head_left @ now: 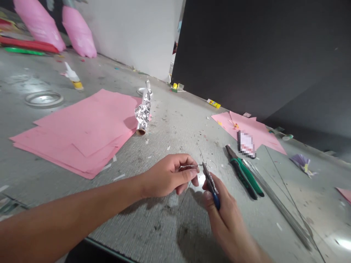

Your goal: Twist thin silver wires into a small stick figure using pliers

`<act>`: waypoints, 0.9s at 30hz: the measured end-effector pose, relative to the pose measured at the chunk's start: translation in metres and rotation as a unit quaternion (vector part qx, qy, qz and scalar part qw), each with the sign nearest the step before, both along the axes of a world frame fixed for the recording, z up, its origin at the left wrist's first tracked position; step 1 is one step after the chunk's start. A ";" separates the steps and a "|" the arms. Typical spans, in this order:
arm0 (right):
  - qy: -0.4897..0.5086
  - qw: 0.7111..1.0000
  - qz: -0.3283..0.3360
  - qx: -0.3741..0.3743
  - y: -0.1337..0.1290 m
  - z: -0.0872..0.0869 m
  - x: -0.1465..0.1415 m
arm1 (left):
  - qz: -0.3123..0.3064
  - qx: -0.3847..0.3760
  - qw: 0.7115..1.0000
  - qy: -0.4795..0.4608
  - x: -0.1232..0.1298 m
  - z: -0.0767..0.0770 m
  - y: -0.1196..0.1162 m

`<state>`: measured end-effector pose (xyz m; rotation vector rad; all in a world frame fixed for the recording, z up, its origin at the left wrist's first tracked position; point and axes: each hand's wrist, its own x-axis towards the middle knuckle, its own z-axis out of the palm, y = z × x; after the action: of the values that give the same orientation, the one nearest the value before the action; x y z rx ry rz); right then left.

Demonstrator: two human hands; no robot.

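My left hand (175,173) pinches a twisted piece of thin wire (189,167) between thumb and fingers, above the table's front middle. My right hand (223,208) is wrapped round small pliers (210,184) with dark jaws and a blue handle. The jaw tips meet the wire just right of my left fingertips; whether they are clamped on it I cannot tell. A loose loop of wire (211,164) curves beside the tips. Larger pliers with green and black handles (245,175) lie to the right, next to a bundle of straight wires (279,206).
Pink sheets (82,128) lie at left, with a foil roll (144,109) at their edge. Behind stand a glue bottle (73,77) and a tape roll (44,98). More pink paper (263,135), a phone-like object (246,143) and a purple paper piece (301,163) are at right.
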<state>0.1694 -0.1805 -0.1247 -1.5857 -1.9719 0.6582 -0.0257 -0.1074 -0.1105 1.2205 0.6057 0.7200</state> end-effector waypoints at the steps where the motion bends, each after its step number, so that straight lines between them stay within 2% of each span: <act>1: 0.002 1.000 0.002 0.000 -0.001 0.000 0.000 | 0.009 -0.001 1.000 -0.004 0.000 0.000 0.000; 7: -0.012 0.999 0.049 -0.009 -0.004 0.003 0.004 | 0.040 0.000 0.999 -0.031 0.000 0.000 0.002; 18: -0.008 0.999 0.041 -0.017 -0.006 0.008 0.004 | -0.006 0.012 0.999 -0.040 -0.001 -0.003 -0.001; 27: -0.008 0.999 0.034 0.003 -0.005 0.013 0.002 | 0.004 0.009 1.000 -0.030 -0.003 -0.001 0.000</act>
<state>0.1713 -0.1851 -0.1114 -1.5295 -2.0452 0.6675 -0.0285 -0.1072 -0.1116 1.2088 0.5573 0.7673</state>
